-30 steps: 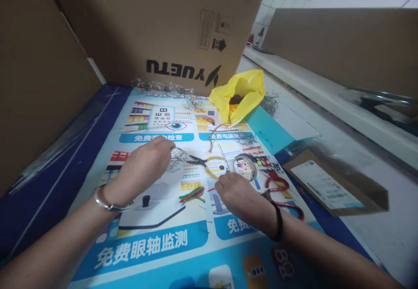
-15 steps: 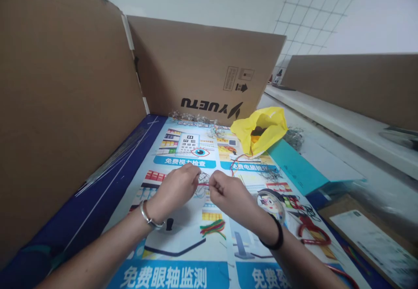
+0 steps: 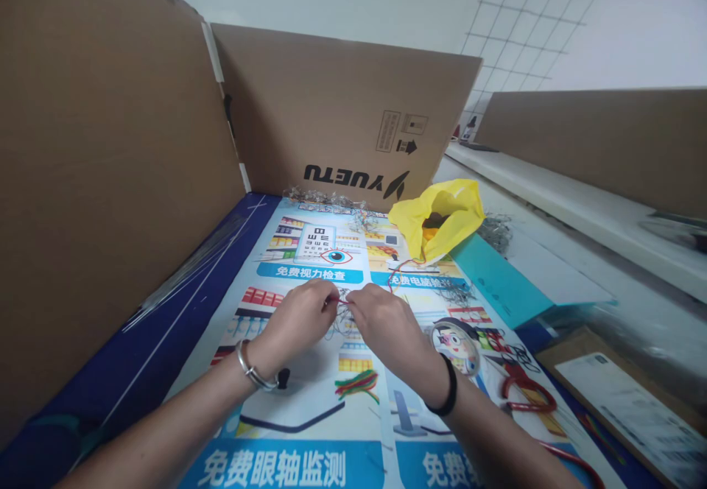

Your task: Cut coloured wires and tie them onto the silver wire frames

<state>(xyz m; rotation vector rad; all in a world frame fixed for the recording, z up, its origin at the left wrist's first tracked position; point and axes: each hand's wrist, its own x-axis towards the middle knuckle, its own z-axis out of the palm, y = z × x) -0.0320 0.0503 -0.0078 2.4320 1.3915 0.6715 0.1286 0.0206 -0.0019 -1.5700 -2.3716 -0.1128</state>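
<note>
My left hand (image 3: pixel 303 319) and my right hand (image 3: pixel 384 327) are close together over the middle of the printed sheet, both pinched. Between their fingertips runs a short red string (image 3: pixel 342 301), gripped at each side. Thin wire (image 3: pixel 343 321) shows just below the fingers, too fine to tell whether it is joined to the string. Nearer to me lies a bundle of red, green and yellow strings (image 3: pixel 356 384). A clear roll of tape (image 3: pixel 458 349) rests beside my right wrist.
A yellow bag (image 3: pixel 409 220) with strings trailing out stands at the back right. Wire tangles (image 3: pixel 320 198) lie along the cardboard wall (image 3: pixel 342 106). Right of me are a turquoise box (image 3: pixel 508 283), red-handled pliers (image 3: pixel 527 393) and a parcel (image 3: pixel 618 400). Thin wires (image 3: pixel 182 275) lie at left.
My right hand has turned and shifted slightly up and left, its fingertips now nearer the left ones. Less red string shows between them. The view has shifted slightly.
</note>
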